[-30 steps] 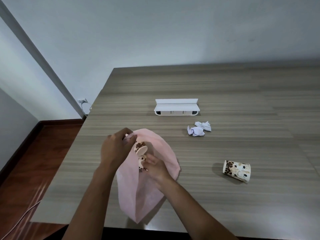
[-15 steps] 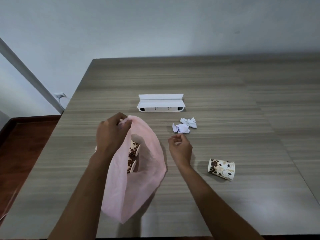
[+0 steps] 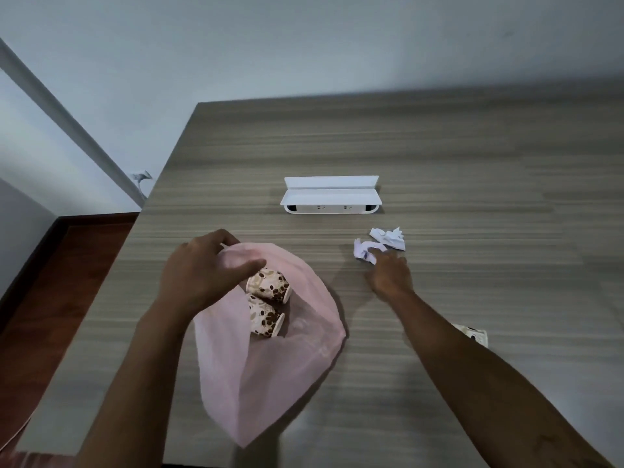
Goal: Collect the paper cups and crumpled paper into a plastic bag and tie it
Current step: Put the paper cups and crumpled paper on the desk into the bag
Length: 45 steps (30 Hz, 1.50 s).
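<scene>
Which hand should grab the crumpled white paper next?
Right hand: its fingertips already touch the nearer crumpled white paper, while the left hand grips the pink plastic bag open.

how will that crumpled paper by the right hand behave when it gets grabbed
The nearer crumpled paper is a small loose wad, so it is probably very light and should squash under the right hand. Its irregular folds suggest it would skid rather than roll on the smooth table. The second wad lies very close and might get nudged.

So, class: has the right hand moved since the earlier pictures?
Yes. The right hand has left the pink bag and reached toward the white box, touching the crumpled paper.
</scene>
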Tool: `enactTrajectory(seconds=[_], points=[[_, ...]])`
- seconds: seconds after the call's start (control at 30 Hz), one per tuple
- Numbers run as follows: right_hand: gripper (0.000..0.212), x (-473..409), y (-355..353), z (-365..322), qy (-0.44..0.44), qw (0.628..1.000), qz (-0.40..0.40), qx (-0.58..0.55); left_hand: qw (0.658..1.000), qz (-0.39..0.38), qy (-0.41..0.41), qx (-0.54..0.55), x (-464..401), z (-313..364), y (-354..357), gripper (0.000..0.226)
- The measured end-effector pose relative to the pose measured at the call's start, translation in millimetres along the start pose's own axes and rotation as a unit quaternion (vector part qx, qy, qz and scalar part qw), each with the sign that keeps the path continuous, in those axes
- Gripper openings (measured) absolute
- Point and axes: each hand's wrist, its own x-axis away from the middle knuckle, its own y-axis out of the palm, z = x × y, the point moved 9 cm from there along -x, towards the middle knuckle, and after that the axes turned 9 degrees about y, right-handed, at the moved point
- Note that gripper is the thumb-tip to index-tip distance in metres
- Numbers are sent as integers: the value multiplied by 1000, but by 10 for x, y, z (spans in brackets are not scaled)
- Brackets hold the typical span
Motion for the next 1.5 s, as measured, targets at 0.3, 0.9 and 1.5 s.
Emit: enactTrajectory(seconds=[0.3, 0.9, 1.5], points=[[21, 336, 209, -20, -14, 994, 51, -93, 997, 46, -54, -33, 283, -590, -68, 47], [9, 2338, -688, -618, -150, 853, 14, -499, 992, 51, -93, 71, 390, -563, -459, 26], [20, 2356, 208, -1651, -111, 893, -149, -411, 990, 104, -61, 77, 278, -481, -339, 37]])
